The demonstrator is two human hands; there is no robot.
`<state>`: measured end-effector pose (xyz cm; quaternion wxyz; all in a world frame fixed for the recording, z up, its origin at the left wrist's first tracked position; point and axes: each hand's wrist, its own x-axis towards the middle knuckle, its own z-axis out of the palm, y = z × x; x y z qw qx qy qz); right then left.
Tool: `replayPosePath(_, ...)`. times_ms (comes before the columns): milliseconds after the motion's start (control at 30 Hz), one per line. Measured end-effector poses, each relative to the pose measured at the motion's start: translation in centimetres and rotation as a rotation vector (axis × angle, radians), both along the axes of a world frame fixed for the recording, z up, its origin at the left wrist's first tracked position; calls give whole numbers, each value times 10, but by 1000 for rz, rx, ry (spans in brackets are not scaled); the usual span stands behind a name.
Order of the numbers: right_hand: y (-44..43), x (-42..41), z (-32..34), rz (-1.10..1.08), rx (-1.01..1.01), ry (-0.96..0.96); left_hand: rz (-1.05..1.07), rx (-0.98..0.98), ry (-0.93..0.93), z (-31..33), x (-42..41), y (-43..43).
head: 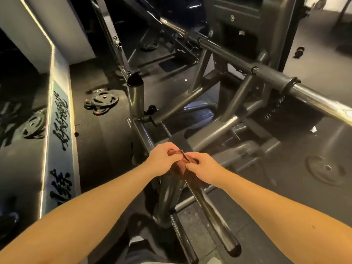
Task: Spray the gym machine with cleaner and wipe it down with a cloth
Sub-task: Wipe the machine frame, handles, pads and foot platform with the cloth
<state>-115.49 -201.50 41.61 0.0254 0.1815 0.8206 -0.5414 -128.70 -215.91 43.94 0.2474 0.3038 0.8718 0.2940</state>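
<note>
Rubber floor [106, 149], dark, with weight plates [102, 101] beside grey machine frame [136, 100].

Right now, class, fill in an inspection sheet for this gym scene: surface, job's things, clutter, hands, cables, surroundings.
Surface: dark floor, scuffed and dull.
Job's things: reddish cloth bunched above the lower bars of the machine; no spray bottle seen.
Clutter: weight plates lying on the floor at left, another plate at right, a small white scrap near the frame.
Hands: left hand and right hand both pinch the cloth.
Cables: nothing seen.
Surroundings: wall panel with dark brush lettering at left; more gym frames behind.
</note>
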Motion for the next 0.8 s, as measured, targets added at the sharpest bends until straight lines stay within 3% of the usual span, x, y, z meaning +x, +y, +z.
replayPosePath(167, 10, -26, -9, -364, -68, -51, -199, 63, 30, -18, -65, 27)
replayPosePath(300, 0, -52, -6, -658, 91, -33, -308, -1, 101, -53, -138, 49)
replayPosePath(467, -39, -86, 2, -999, 297, -60, -570, -47, -65, -79, -179, 75)
replayPosePath(667, -84, -140, -52, -813, 643, -406, -673, -2, -140, -91, -206, 92)
replayPosePath(800, -93, -147, -64, -720, 830, -420, -674, 0, -248, -88, -213, 100)
